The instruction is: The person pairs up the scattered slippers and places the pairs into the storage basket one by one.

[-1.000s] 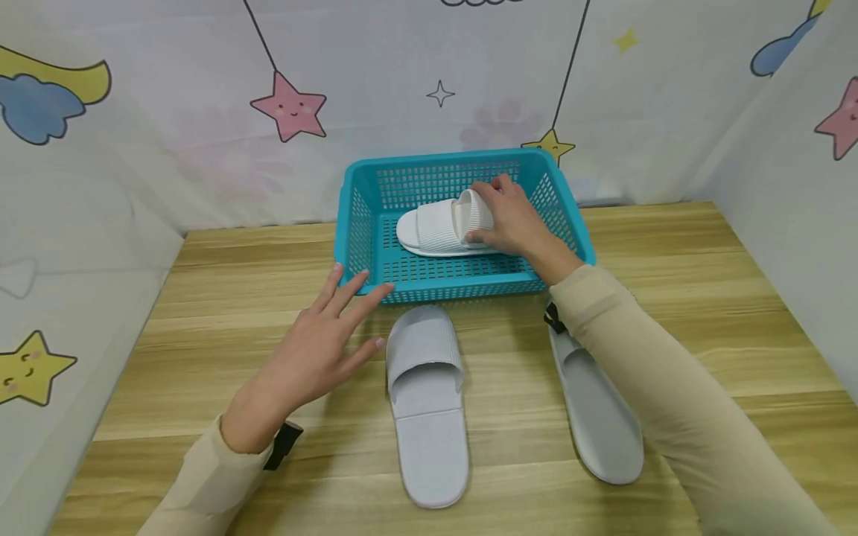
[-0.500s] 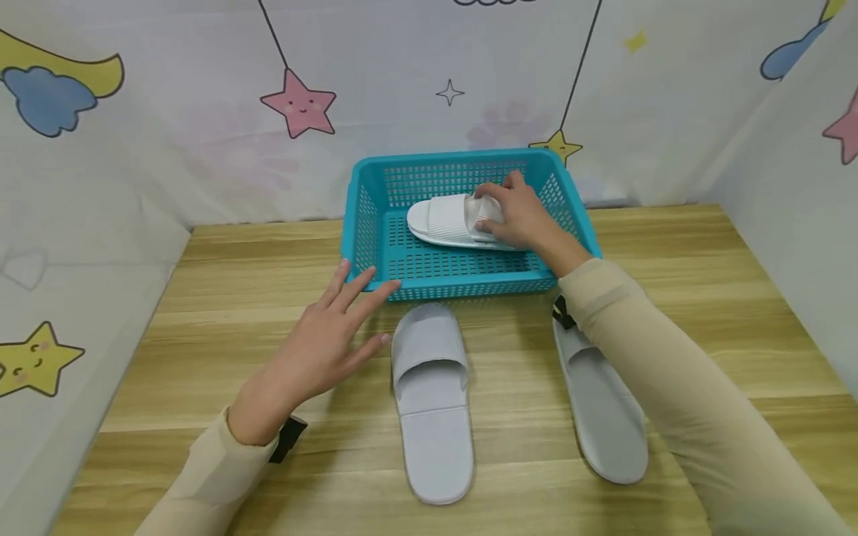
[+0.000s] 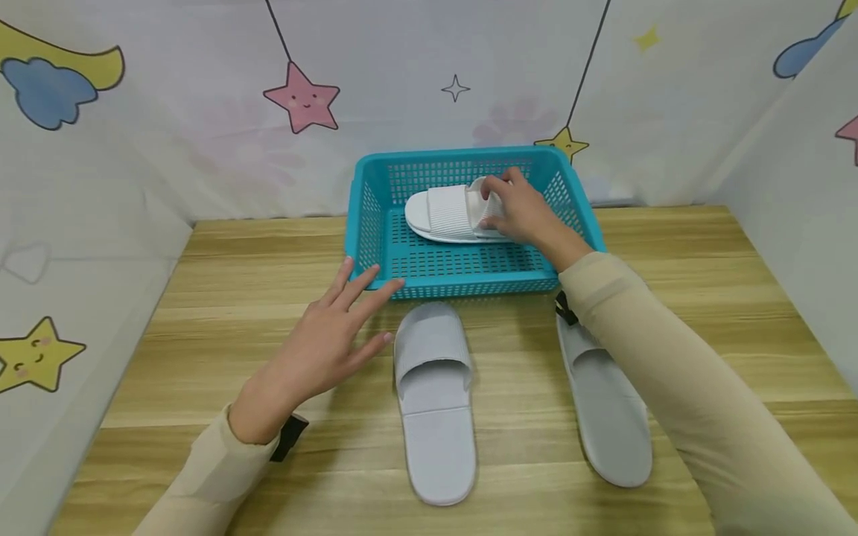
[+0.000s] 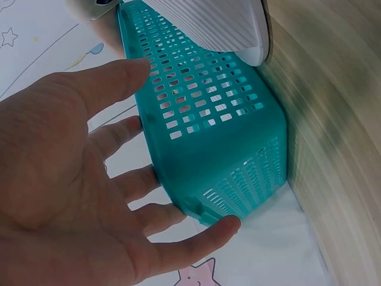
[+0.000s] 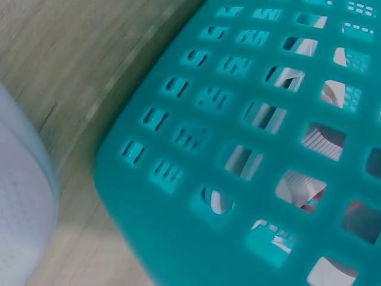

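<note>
Inside the teal plastic basket (image 3: 469,284) lies a white slipper (image 3: 449,212), its toe towards the left. A second ribbed white strap shows at its heel end, under my right hand (image 3: 526,212). Thumb and fingers of that hand are curled round this strap. In the right wrist view the perforated basket wall (image 5: 208,149) hides the hand, and bits of white slipper show through the holes. My left hand (image 3: 315,346) has its fingers spread, with the fingertips right at the basket's front left corner. The left wrist view shows the palm (image 4: 65,179) beside the rim.
One grey slipper (image 3: 439,454) lies on the wooden table (image 3: 255,298) in front of the basket, toe towards it. Another grey slipper (image 3: 613,417) lies to the right, partly under my right sleeve (image 3: 643,357). A white cloth with printed stars (image 3: 389,45) hangs close behind the basket.
The white slipper has shifted a little towards the basket's back wall, with my right hand on it. The left hand stays at the front left corner. The head view has drifted slightly.
</note>
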`<move>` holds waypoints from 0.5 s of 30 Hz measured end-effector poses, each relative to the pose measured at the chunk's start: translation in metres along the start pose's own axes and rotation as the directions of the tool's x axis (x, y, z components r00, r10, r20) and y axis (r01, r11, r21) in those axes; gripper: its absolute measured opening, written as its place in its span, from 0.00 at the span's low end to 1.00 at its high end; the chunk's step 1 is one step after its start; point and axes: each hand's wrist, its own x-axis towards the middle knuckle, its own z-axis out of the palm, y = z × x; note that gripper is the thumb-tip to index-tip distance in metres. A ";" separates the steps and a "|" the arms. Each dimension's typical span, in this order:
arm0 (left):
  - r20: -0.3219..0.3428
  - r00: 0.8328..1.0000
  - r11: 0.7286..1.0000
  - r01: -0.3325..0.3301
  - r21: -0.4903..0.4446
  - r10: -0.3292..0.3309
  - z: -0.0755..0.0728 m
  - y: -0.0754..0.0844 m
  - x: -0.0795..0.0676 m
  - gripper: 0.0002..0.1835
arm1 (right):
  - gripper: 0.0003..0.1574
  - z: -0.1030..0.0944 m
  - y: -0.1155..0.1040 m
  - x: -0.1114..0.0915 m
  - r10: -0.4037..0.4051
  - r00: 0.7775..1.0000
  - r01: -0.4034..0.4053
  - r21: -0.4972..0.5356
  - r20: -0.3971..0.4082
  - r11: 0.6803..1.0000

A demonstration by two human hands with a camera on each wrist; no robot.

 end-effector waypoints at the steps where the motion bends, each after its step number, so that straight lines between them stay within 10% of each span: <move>1: -0.001 1.000 1.000 0.000 0.000 0.000 0.000 0.000 0.000 0.38 | 0.25 0.000 0.000 0.001 0.001 1.000 -0.001 -0.004 0.001 1.000; 15: -0.018 1.000 1.000 -0.017 -0.013 0.017 0.001 -0.001 0.000 0.37 | 0.53 0.007 0.002 0.003 0.075 0.993 -0.074 -0.013 0.095 0.997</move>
